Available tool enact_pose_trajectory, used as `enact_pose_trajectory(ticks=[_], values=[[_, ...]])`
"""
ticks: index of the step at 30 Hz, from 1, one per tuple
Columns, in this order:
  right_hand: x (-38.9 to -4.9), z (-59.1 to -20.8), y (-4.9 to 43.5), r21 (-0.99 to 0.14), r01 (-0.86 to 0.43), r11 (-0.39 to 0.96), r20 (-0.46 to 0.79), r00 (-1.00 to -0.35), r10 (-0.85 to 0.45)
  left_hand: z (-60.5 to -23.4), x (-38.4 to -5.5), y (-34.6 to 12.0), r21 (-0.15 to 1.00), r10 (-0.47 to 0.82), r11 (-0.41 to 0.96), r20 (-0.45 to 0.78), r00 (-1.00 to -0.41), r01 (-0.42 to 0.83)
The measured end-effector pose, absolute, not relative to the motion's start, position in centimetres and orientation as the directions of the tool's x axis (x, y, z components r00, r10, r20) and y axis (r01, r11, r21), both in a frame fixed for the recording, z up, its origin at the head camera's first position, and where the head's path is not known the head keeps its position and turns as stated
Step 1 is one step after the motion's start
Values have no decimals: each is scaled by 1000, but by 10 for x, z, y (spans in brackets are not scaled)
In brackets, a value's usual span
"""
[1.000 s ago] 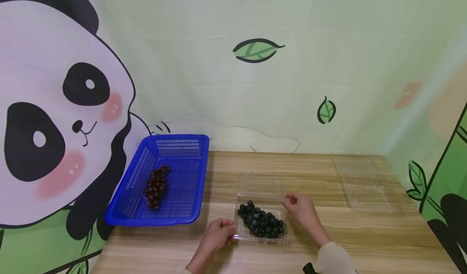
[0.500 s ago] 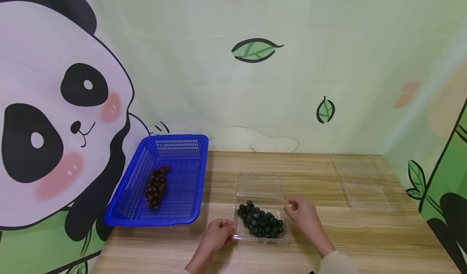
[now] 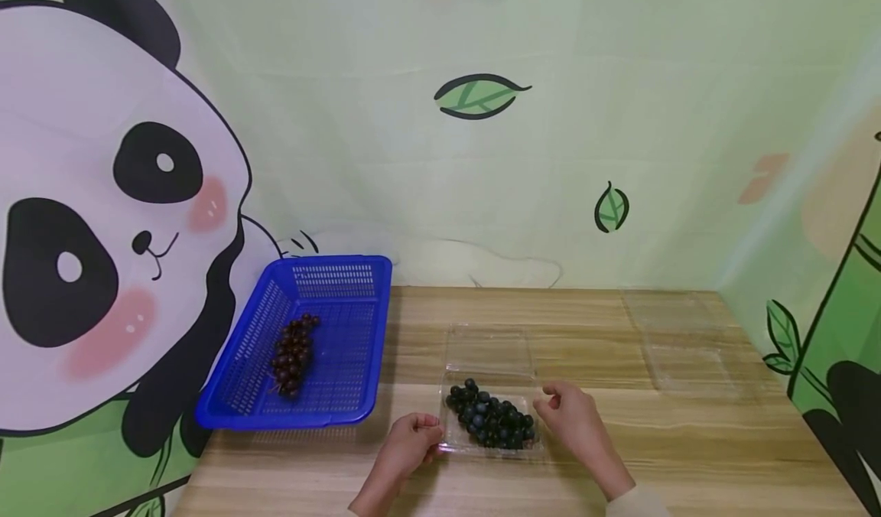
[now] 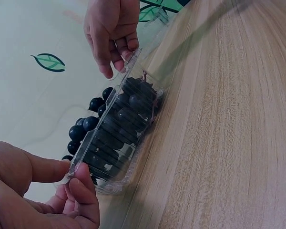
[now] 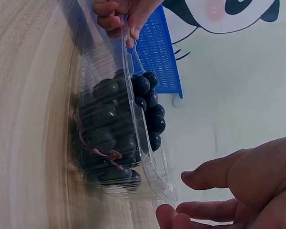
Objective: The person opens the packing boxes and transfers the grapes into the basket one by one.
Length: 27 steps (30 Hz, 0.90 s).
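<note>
A clear plastic clamshell box (image 3: 490,349) lies on the table with its lid folded back. A bunch of dark grapes (image 3: 490,417) fills its base, and some of them rise above the rim in both wrist views. My left hand (image 3: 411,444) pinches the rim at the front left corner between thumb and fingers, as the left wrist view (image 4: 47,191) shows. My right hand (image 3: 574,421) is at the right side of the box. In the right wrist view, that hand's thumb (image 5: 207,174) and fingers are spread apart, fingertips right by the box's corner.
To the left stands a blue plastic basket (image 3: 351,349) with a bunch of reddish-brown grapes (image 3: 294,356) inside. Another clear plastic box (image 3: 688,349) lies at the back right of the wooden table (image 3: 654,456). Behind is a panda-print backdrop (image 3: 385,157).
My right hand has slid toward the front along the box's right side, a little away from the rim. The left hand keeps its hold on the front left corner.
</note>
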State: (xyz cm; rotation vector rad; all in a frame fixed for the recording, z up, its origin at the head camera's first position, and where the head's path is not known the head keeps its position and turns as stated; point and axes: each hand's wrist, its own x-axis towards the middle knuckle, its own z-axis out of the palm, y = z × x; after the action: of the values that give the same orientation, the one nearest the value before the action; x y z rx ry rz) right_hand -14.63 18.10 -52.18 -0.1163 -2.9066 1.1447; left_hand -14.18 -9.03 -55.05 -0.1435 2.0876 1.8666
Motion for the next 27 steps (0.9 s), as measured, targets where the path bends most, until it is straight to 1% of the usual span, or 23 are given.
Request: enact_pose_trajectory(ticks=[5,18,27], values=[[-143,-523,179,-675,97,731,-53,-995,83,-552,-142,-90,946,146,142,-312,-939,-292],[-134,-525,172,-694,85,714,-48,-996,72,-551,-142,-90,950,150,146,-296,-943,-275],[-132,-529,171,-693,45,719,6,-998,69,-549,-141,-89,955,126,155,-272,-954,-252]])
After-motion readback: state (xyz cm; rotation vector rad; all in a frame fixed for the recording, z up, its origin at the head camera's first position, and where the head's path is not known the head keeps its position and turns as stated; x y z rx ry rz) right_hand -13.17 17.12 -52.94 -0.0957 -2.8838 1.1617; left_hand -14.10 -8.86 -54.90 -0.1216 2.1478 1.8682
